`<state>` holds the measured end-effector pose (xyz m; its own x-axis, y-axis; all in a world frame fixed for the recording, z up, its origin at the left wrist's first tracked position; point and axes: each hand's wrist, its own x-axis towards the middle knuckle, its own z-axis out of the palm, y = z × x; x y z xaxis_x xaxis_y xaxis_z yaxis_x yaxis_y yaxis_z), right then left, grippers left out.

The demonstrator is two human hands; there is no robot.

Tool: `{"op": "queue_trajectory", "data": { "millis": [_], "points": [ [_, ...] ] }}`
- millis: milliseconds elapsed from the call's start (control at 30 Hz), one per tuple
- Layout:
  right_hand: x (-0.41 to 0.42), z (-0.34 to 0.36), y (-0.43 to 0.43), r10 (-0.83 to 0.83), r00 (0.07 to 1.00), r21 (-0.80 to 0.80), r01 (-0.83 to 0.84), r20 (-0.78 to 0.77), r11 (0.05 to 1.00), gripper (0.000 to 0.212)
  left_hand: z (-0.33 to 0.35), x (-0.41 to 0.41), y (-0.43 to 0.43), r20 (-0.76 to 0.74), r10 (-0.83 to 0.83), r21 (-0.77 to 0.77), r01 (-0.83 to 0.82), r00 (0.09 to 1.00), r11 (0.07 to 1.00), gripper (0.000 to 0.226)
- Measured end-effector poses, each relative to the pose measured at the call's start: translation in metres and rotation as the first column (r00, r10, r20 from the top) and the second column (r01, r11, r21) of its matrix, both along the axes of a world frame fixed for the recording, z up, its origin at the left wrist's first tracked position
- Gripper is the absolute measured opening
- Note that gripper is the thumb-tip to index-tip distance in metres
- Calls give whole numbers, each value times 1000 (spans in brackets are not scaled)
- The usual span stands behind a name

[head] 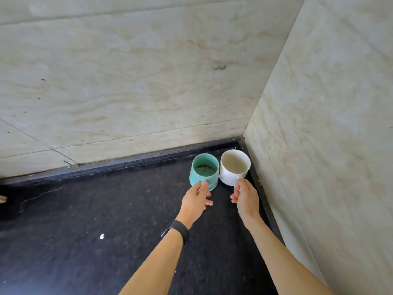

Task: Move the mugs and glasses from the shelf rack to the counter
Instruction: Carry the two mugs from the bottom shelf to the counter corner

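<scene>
A teal mug [204,170] and a white mug [234,166] stand upright side by side, touching, in the back right corner of the black counter [106,220]. My left hand [196,202] grips the teal mug's handle, which faces me. My right hand [244,196] pinches the handle of the white mug. A black band sits on my left wrist. Both mugs look dusty inside. The shelf rack is out of view.
Pale marble-patterned tiled walls [148,81] close the counter at the back and on the right [319,145]. A small white speck [101,236] lies on the counter to the left of my arms. A pale object [2,199] peeks in at the far left edge.
</scene>
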<state>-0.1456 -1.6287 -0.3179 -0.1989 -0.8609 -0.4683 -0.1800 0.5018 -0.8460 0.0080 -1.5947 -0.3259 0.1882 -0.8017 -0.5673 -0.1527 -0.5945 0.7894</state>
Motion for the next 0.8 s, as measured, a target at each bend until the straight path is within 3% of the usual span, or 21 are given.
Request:
{"op": "queue_trajectory", "data": {
  "millis": [367,567,800],
  "points": [
    [10,-23,-40,-53,997,-13,53,59,998,38,-19,3,-40,65,23,-37,-21,998,999,26],
    [7,-26,-53,-74,996,-3,74,43,997,36,-17,-2,-40,106,35,-9,-34,994,999,34],
    [18,-29,-52,-78,991,-9,80,108,997,40,-14,-11,-37,103,135,-29,-133,985,991,33]
  ]
}}
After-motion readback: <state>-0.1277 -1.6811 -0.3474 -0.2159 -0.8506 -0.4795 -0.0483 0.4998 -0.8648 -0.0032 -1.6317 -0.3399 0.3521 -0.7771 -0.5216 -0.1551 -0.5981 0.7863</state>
